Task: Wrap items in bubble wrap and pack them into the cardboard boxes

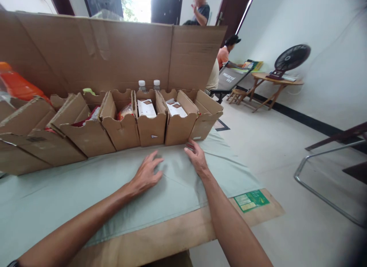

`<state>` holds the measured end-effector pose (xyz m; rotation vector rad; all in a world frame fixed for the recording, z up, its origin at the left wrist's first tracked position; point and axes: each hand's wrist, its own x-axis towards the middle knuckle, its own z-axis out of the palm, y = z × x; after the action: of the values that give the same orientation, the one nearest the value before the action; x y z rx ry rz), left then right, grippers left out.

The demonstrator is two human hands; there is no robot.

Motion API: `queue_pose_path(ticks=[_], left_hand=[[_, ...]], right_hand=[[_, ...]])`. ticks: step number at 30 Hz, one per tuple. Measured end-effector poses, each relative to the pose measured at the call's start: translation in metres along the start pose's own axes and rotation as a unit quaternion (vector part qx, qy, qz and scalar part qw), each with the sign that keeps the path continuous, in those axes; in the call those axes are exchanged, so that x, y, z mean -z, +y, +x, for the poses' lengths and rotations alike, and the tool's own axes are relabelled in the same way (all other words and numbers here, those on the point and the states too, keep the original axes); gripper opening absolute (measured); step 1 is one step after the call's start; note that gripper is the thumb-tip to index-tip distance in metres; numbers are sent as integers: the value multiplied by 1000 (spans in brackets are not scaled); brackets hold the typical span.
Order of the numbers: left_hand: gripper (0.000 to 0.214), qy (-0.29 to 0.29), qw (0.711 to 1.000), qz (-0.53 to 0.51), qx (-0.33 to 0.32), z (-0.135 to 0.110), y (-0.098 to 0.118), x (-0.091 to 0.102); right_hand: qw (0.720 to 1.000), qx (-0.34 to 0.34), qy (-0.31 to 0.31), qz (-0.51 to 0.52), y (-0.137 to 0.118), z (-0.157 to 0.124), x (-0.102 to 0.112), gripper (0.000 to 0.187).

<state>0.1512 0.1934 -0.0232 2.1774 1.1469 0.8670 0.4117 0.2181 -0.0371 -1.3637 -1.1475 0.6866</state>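
while both flat on cloth (86,190), l fingers (153,160) spread, r fingers (190,147) together

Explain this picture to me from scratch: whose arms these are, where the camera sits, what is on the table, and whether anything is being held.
There is no machine here. The two bare arms belong to a person wearing the camera on their head, so you look forward and down along them. The left hand lies flat with spread fingers on a pale green cloth covering the table. The right hand also rests on the cloth, its fingertips close to the front of a row of open cardboard boxes. Neither hand has a grip on anything. The boxes hold white cartons and coloured packets; two capped bottles stand behind. A tall cardboard sheet stands behind the row. Other people sit further back, near a fan on a small table.
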Motion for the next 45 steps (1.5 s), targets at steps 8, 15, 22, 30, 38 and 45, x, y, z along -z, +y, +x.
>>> queue_pose_path(ticks=[8, 15, 22, 30, 38, 45], left_hand=[[33, 43, 986, 160, -31, -86, -63, 51], [37, 37, 982, 178, -46, -79, -57, 42], [39, 41, 987, 151, -41, -79, -57, 44], [39, 31, 987, 151, -38, -77, -56, 46], [38, 56, 990, 121, -40, -78, -60, 43], [44, 105, 994, 42, -11, -77, -71, 43]], right_hand=[[995, 53, 74, -44, -25, -16, -11, 37], [987, 134, -53, -65, -109, -14, -79, 58], [920, 122, -143, -344, -169, 25, -108, 58], [871, 106, -149, -455, -184, 31, -109, 40], [839, 94, -115, -523, -200, 26, -113, 24], [851, 118, -117, -498, -211, -59, -63, 22]])
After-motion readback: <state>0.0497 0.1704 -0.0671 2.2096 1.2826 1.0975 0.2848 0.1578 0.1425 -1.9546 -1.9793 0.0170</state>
